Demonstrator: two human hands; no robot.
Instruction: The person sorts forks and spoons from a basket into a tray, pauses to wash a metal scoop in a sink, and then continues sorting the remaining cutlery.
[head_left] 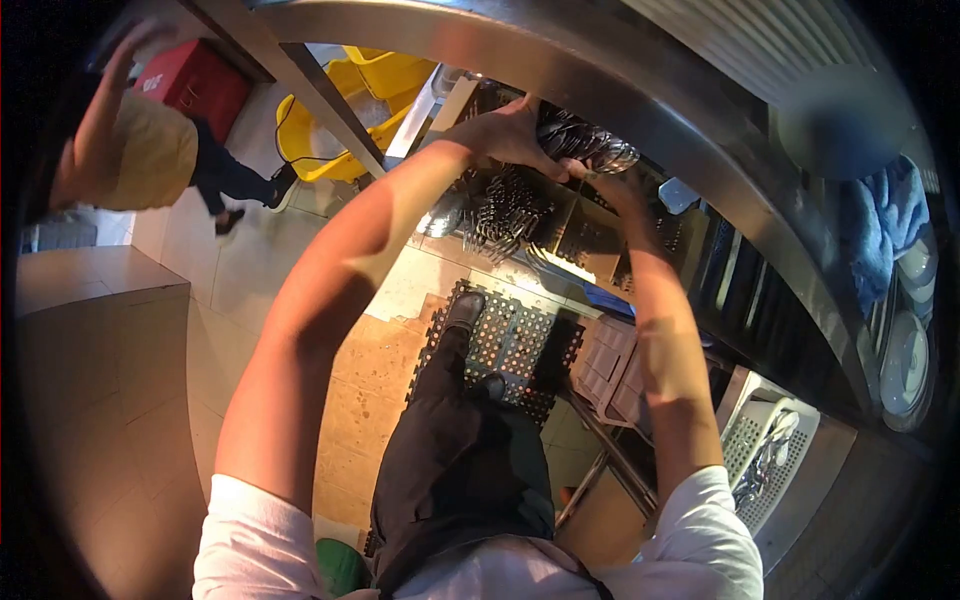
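Both my arms reach forward over a steel counter edge (700,130) to a brown cutlery tray (585,240) with several compartments. My left hand (505,135) grips a bundle of shiny spoons (590,148) from the left side. Just below the bundle, my right hand (612,188) holds it from the other side, fingers curled on it. One compartment under my hands holds a heap of forks (505,212). What lies in the other compartments is too dark to make out.
I stand on a black rubber mat (520,340) on a tiled floor. Another person (150,150) stands far left by a red box (195,80) and a yellow mop bucket (350,110). To the right are stacked plates (905,360), a blue cloth (885,225) and a white cutlery basket (765,455).
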